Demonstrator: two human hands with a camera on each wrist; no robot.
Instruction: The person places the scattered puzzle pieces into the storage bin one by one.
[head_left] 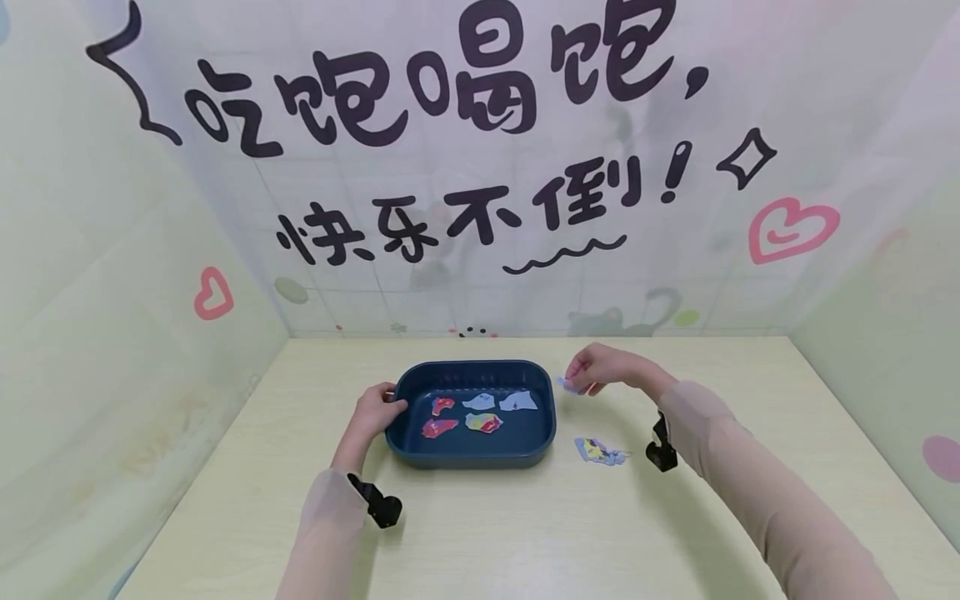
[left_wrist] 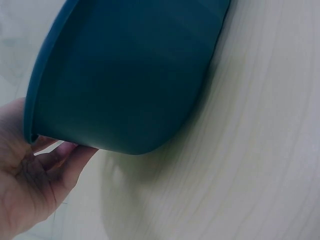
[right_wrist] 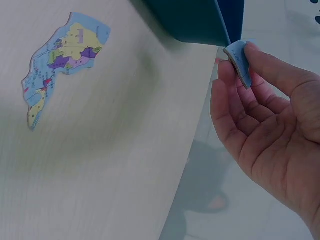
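Note:
A dark blue tray (head_left: 472, 461) stands on the table, with several map puzzle pieces lying flat inside, among them a red piece (head_left: 439, 427) and a pale blue piece (head_left: 518, 402). My left hand (head_left: 377, 411) grips the tray's left rim, thumb over the edge and fingers against the outer wall (left_wrist: 125, 90). Just beyond the tray's right side, my right hand (head_left: 597, 367) pinches a small light blue puzzle piece (right_wrist: 239, 62) between thumb and fingers, raised above the table. Another map puzzle piece (head_left: 599, 451), blue, yellow and purple, lies on the table right of the tray.
The pale wooden table (head_left: 480, 542) ends at a back wall covering (head_left: 420, 304) with large dark lettering, and similar coverings rise on both sides. Each wrist carries a black camera mount, as on the left (head_left: 384, 508) and the right (head_left: 662, 454).

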